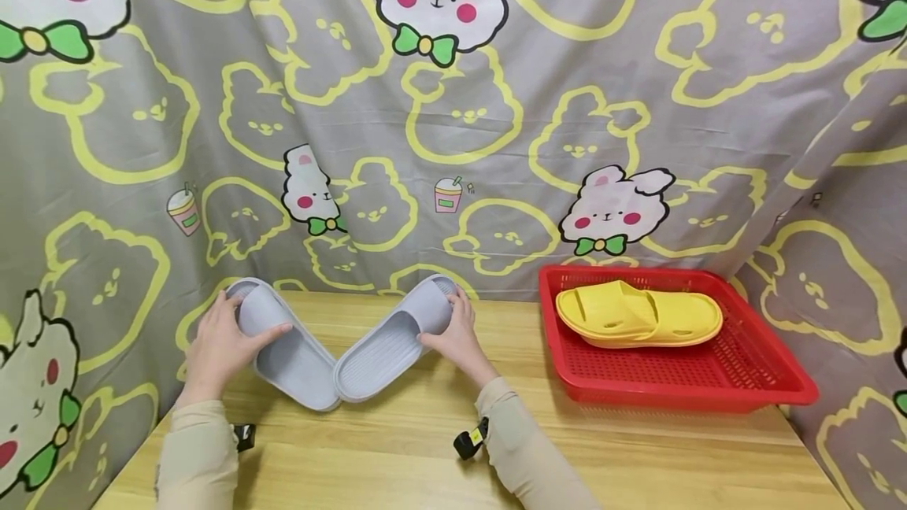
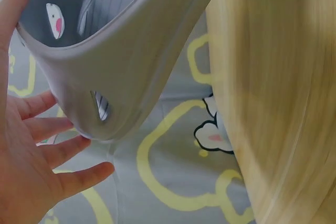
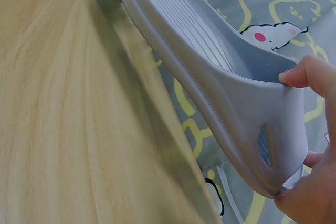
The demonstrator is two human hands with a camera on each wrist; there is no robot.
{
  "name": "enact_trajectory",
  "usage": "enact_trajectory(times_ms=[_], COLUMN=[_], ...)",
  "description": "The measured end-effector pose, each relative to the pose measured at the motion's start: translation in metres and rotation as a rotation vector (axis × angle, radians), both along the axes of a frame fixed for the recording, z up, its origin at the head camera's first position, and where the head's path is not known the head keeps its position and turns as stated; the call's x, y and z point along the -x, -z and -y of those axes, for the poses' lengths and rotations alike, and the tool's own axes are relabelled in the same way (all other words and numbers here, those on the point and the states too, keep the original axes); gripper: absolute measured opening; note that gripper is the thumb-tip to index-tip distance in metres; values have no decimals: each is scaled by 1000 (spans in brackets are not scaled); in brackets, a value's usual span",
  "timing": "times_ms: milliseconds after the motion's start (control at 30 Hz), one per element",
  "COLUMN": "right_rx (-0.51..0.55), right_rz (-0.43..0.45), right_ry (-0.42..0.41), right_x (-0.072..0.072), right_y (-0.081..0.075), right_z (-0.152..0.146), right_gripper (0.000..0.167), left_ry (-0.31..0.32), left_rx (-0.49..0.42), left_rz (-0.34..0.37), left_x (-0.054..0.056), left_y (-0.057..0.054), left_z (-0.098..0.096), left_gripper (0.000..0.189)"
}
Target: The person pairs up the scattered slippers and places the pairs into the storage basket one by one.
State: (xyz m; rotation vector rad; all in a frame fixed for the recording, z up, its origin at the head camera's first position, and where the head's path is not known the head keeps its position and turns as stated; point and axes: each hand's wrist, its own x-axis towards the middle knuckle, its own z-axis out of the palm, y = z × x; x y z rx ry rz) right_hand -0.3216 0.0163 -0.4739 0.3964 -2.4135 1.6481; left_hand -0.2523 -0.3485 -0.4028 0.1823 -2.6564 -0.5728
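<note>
Two grey slide slippers form a V above the wooden table, their heels meeting at the near end. My left hand [image 1: 220, 349] grips the left slipper [image 1: 294, 360] by its toe end, thumb over the strap's edge and fingers along the outer side. With my right hand [image 1: 460, 337] I hold the right slipper [image 1: 383, 352] at its toe, the thumb on the strap edge. In the right wrist view the right slipper [image 3: 220, 82] is tilted and lifted off the tabletop, with its ribbed insole showing. The left wrist view shows the left slipper [image 2: 121, 66] from its strap side.
A red plastic basket [image 1: 779, 372] stands at the table's right, with yellow slippers [image 1: 638, 313] inside. Behind the wooden table [image 1: 397, 455] hangs a grey curtain [image 1: 496, 132] with cartoon prints. It also closes off both sides.
</note>
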Motion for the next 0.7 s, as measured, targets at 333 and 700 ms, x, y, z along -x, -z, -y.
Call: enact_trajectory(times_ms=[333,700], right_rx=[86,126], right_rz=[9,-10], right_ry=[42,92], right_x=[-5,-6], right_y=[-6,-9], right_z=[-7,-12], right_gripper=[87,88], left_ry=[-92,-180], left_rx=[-116,-249], left_rz=[-5,-30], left_x=[-1,-4], left_y=[4,7], left_z=[-11,-22], left_gripper=[110,108])
